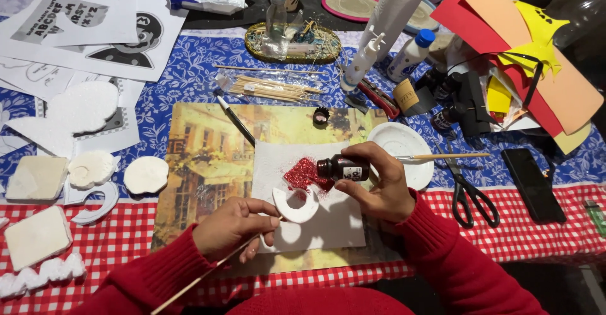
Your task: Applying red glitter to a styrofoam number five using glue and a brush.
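Red glitter (302, 173) lies just left of bottle-holding right-hand fingers (353, 187).

Long red knitted sleeves are worn on both arms, seen at the bottom of the frame. The left hand (230, 226) and right hand (377, 185) are bare; no rings, watch or gloves can be made out.

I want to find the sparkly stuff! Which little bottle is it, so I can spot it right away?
Look at the white paper sheet lying on the picture placemat in the table's middle. Above its pile of red glitter, the right hand holds a small dark bottle tipped sideways. The other dark bottles stand by the coloured paper; only this one is held.
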